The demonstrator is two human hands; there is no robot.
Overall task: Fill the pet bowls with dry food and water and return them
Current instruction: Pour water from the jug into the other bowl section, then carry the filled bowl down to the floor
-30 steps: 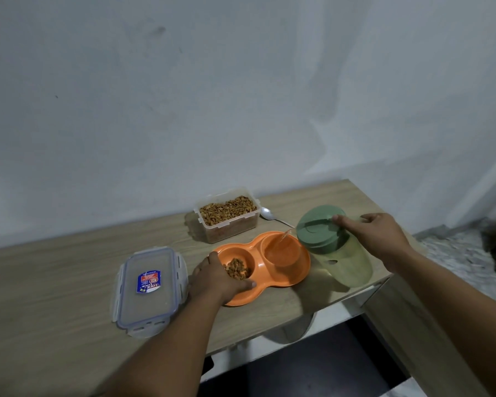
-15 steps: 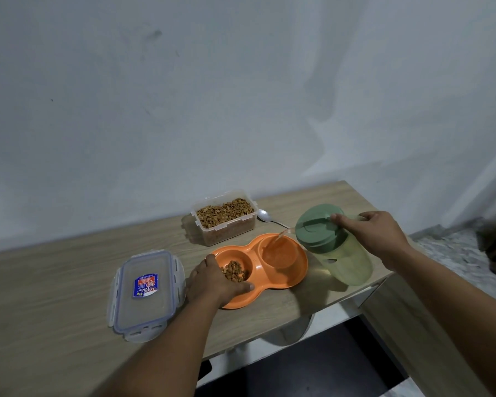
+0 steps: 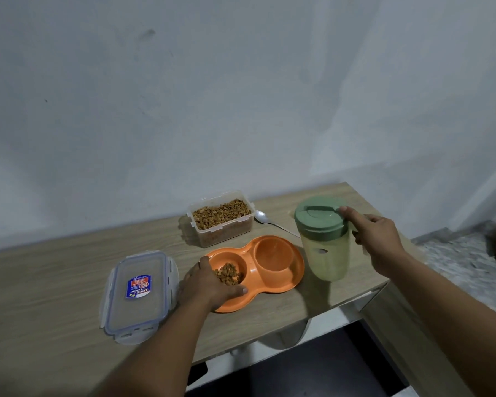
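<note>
An orange double pet bowl [image 3: 297, 275] lies on the wooden table [image 3: 55, 282]. Its left well holds dry kibble [image 3: 229, 274]; the right well [image 3: 274, 255] looks wet, though its water level is hard to judge. My left hand [image 3: 209, 287] grips the bowl's left rim. My right hand [image 3: 377, 239] holds the handle side of a green-lidded pitcher [image 3: 325, 239], now upright at the bowl's right, thumb on the lid. An open clear container of kibble [image 3: 221, 222] stands behind the bowl.
The container's clear lid [image 3: 138, 293] with a blue label lies flat to the left of the bowl. A metal spoon [image 3: 265, 219] rests between container and pitcher. The table's front edge and right end are close; dark floor lies below.
The pitcher was tilted toward the bowl's right well, pouring a thin stream; it has swung back upright and the stream has stopped. My left hand has stayed on the bowl.
</note>
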